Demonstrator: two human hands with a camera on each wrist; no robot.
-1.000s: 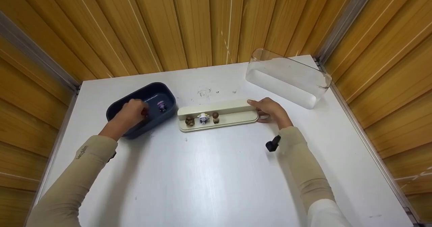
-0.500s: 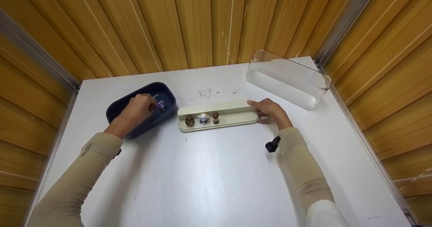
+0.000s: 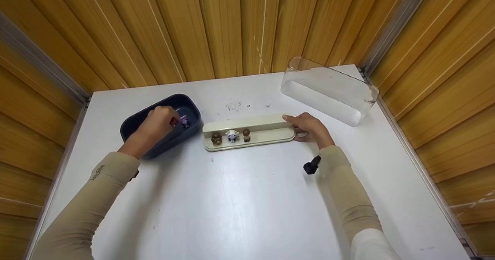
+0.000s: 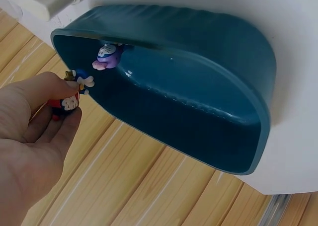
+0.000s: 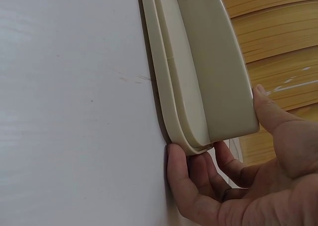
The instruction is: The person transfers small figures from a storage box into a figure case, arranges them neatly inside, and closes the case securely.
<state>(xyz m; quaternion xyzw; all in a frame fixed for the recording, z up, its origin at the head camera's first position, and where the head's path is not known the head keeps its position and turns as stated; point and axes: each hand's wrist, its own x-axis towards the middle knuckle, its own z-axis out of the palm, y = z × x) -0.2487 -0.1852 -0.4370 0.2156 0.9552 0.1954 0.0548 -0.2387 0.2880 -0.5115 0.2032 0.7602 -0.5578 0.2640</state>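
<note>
Left hand (image 3: 154,126) pinched a small red figurine (image 4: 63,105) over the dark blue bin (image 3: 162,125), purple figurine (image 4: 106,56) lying inside. Right hand (image 3: 311,127) gripped the end of the cream tray (image 3: 267,130), which carried three figurines (image 3: 231,135). Clear cover (image 3: 328,89) stood behind.

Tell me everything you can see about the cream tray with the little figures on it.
The cream tray is long and narrow with rounded ends, looks like smooth plastic, and has a raised step along its back. It lies flat on the white table, right of the dark blue tub. Three small figures stand upright in a row near its left end. The right hand holds its right end, thumb on the back step and fingers curled round the end.
</note>
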